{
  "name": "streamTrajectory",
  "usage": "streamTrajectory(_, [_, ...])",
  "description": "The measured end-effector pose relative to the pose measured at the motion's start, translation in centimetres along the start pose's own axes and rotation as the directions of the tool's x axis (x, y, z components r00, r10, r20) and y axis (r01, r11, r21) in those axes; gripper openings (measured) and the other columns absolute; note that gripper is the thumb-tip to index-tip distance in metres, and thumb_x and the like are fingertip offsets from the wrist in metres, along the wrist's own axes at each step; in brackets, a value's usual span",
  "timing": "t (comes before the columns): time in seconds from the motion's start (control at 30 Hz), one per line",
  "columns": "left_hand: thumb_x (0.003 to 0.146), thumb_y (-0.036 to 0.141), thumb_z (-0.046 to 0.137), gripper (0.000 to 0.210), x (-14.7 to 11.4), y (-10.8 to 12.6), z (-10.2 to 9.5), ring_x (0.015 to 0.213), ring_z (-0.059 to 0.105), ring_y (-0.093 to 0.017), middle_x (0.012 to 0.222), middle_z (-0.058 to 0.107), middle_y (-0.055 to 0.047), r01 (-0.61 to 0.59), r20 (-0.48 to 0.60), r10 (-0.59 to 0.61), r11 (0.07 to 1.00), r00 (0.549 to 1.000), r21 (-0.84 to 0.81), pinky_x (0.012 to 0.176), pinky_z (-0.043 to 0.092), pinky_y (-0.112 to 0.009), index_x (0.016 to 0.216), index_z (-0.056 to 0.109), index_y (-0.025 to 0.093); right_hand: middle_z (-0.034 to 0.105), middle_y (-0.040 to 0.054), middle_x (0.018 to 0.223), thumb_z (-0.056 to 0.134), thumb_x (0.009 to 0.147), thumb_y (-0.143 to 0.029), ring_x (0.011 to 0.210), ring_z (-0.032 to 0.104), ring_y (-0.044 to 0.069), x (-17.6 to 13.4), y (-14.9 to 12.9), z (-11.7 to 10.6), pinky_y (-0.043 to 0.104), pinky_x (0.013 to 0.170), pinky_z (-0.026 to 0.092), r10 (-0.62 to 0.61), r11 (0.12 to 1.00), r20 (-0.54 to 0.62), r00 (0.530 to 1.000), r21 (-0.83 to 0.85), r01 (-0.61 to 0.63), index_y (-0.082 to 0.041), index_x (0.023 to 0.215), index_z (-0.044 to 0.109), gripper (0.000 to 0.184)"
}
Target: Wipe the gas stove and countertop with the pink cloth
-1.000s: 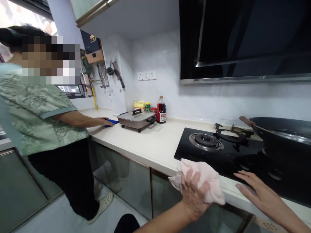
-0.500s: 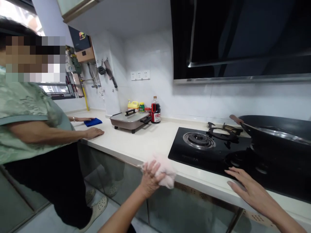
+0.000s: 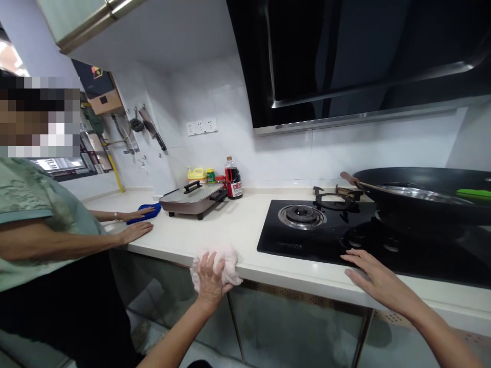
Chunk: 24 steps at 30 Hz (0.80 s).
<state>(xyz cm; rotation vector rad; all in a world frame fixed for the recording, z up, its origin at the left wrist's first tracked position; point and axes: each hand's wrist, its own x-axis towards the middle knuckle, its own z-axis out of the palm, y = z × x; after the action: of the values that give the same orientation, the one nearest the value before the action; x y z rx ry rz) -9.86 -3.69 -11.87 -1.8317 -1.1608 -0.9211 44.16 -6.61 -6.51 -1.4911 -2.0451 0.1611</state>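
A pale pink cloth (image 3: 226,258) is bunched under my left hand (image 3: 210,282), whose fingers press it against the front edge of the white countertop (image 3: 180,236). Part of the cloth hangs over that edge. To the right, my right hand (image 3: 370,273) rests near the front rim of the black gas stove (image 3: 303,240), its fingers stretched out and holding nothing. The left burner (image 3: 302,217) has no pan support on it. Behind it, a loose black pan support (image 3: 335,201) lies at the back of the stove.
A large wok (image 3: 414,204) covers the stove's right side. An electric pan with a lid (image 3: 194,199) stands left, beside a soy sauce bottle (image 3: 233,179). At far left, another person (image 3: 42,209) has one hand on a blue cloth (image 3: 143,213). The range hood (image 3: 345,61) overhangs the stove.
My left hand has slid left along the counter edge with the pink cloth. The view has turned and tilted slightly. The other person's far hand now lies further onto the blue cloth.
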Motion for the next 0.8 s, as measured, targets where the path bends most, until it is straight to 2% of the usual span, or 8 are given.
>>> streamTrajectory(0.1, [0.069,0.050,0.087,0.084,1.2,5.1,0.4,0.144,0.039,-0.045,0.149,0.047,-0.018,-0.059,-0.025,0.057,0.994,0.998,-0.094,0.116,0.033,-0.062,0.138,0.045,0.027,0.057,0.0097,0.151,0.046,0.098,-0.068,0.143,0.052,0.032,0.1,0.2,0.1,0.054,0.121,0.042,-0.005,1.000,-0.026,1.000,0.007,0.005,-0.029,0.136,0.068,0.059])
streamTrajectory(0.27, [0.063,0.059,0.089,0.087,4.0,16.6,1.6,0.134,0.047,-0.042,0.144,0.055,-0.016,-0.138,-0.003,0.140,0.972,0.990,-0.189,0.113,0.033,-0.062,0.137,0.052,0.030,0.059,0.0093,0.148,0.047,0.098,-0.067,0.140,0.054,0.031,0.1,0.3,0.2,0.053,0.121,0.043,-0.016,1.000,-0.043,0.999,0.024,0.017,-0.029,0.133,0.070,0.056])
streamTrajectory(0.37, [0.068,0.063,0.085,0.084,6.4,23.0,1.5,0.126,0.053,-0.040,0.143,0.058,-0.015,-0.226,0.104,0.259,0.940,0.960,-0.255,0.107,0.037,-0.059,0.140,0.054,0.031,0.061,0.0094,0.146,0.046,0.099,-0.066,0.138,0.056,0.031,0.2,0.1,0.1,0.053,0.121,0.043,-0.007,0.998,-0.055,0.998,0.057,0.010,-0.029,0.127,0.074,0.055])
streamTrajectory(0.43, [0.075,0.064,0.079,0.082,8.3,26.2,0.9,0.125,0.054,-0.039,0.145,0.058,-0.016,-0.264,0.191,0.328,0.917,0.925,-0.298,0.104,0.039,-0.058,0.144,0.052,0.031,0.062,0.0093,0.143,0.043,0.100,-0.065,0.137,0.057,0.030,0.3,0.1,-0.1,0.052,0.121,0.043,-0.004,0.995,-0.061,0.998,0.097,0.010,-0.028,0.123,0.075,0.054])
streamTrajectory(0.5, [0.079,0.063,0.075,0.080,10.3,28.2,-0.1,0.124,0.055,-0.039,0.144,0.058,-0.018,-0.284,0.266,0.381,0.897,0.886,-0.338,0.101,0.041,-0.058,0.146,0.050,0.029,0.064,0.0090,0.140,0.042,0.101,-0.064,0.134,0.058,0.028,0.3,0.2,-0.3,0.050,0.119,0.045,0.010,0.990,-0.066,0.998,0.140,0.000,-0.028,0.122,0.075,0.053])
streamTrajectory(0.6, [0.080,0.059,0.077,0.079,12.3,29.1,-1.6,0.120,0.056,-0.038,0.139,0.060,-0.017,-0.289,0.318,0.415,0.881,0.852,-0.374,0.097,0.044,-0.055,0.146,0.049,0.026,0.062,0.0092,0.140,0.045,0.100,-0.063,0.131,0.060,0.028,0.3,0.1,-0.9,0.050,0.116,0.048,0.031,0.985,-0.138,0.990,0.172,-0.006,-0.028,0.121,0.074,0.050])
streamTrajectory(0.73, [0.077,0.060,0.080,0.085,13.0,28.9,-1.9,0.120,0.055,-0.037,0.137,0.059,-0.017,-0.287,0.319,0.431,0.866,0.844,-0.410,0.097,0.045,-0.053,0.148,0.047,0.026,0.059,0.0111,0.141,0.048,0.101,-0.056,0.134,0.057,0.029,-0.7,-2.3,-0.9,0.051,0.115,0.047,-0.017,0.986,-0.340,0.940,0.151,0.072,-0.027,0.123,0.071,0.043])
streamTrajectory(0.8, [0.079,0.060,0.077,0.081,12.8,29.0,-1.4,0.120,0.055,-0.037,0.136,0.060,-0.017,-0.250,0.306,0.399,0.869,0.864,-0.427,0.097,0.045,-0.053,0.146,0.049,0.023,0.058,0.0111,0.144,0.046,0.103,-0.050,0.135,0.056,0.028,-1.4,-4.4,0.1,0.050,0.115,0.047,-0.101,0.983,-0.324,0.941,0.115,0.145,-0.028,0.130,0.067,0.041])
